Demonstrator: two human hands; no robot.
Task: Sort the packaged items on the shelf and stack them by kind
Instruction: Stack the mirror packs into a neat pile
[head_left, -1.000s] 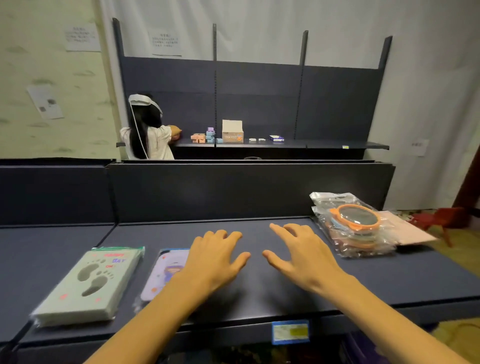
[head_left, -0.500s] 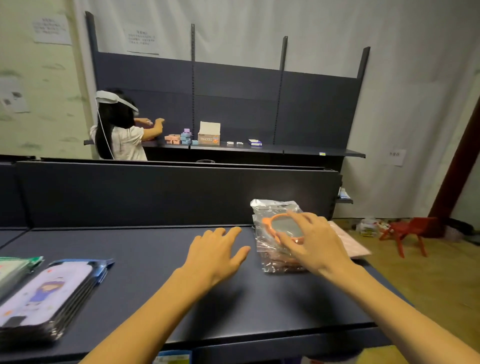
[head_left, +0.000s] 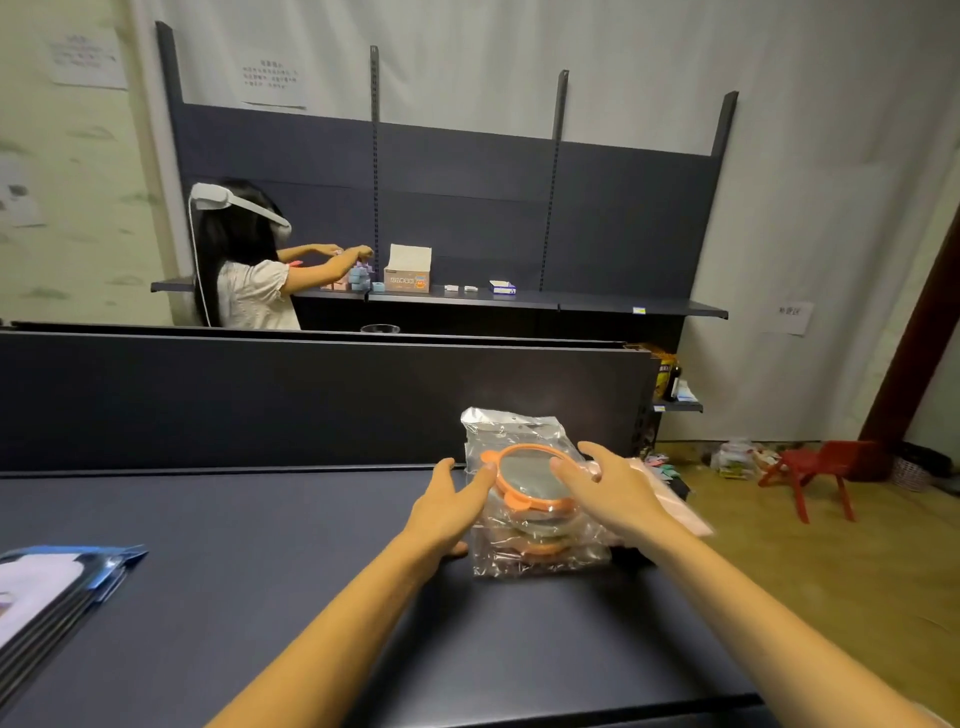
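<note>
A: What's in the crinkly clear bags (head_left: 524, 530)?
B: Round mirrors with orange rims and small ear-like bumps. I count at least two stacked, each in glossy plastic film; the lower ones blur together.
A: Where does the pile lie?
B: At the right end of the matte dark shelf (head_left: 291, 597), over a flat pink packet (head_left: 680, 506).
A: And the hands?
B: The left hand (head_left: 447, 506) touches the pile's left side, the right hand (head_left: 615, 488) its top right. Each grip is spread, fingers straight, pinching nothing.
A: Anything else?
B: One stack of flat blue-edged packets (head_left: 57, 597) at the left end; their count is unclear.
</note>
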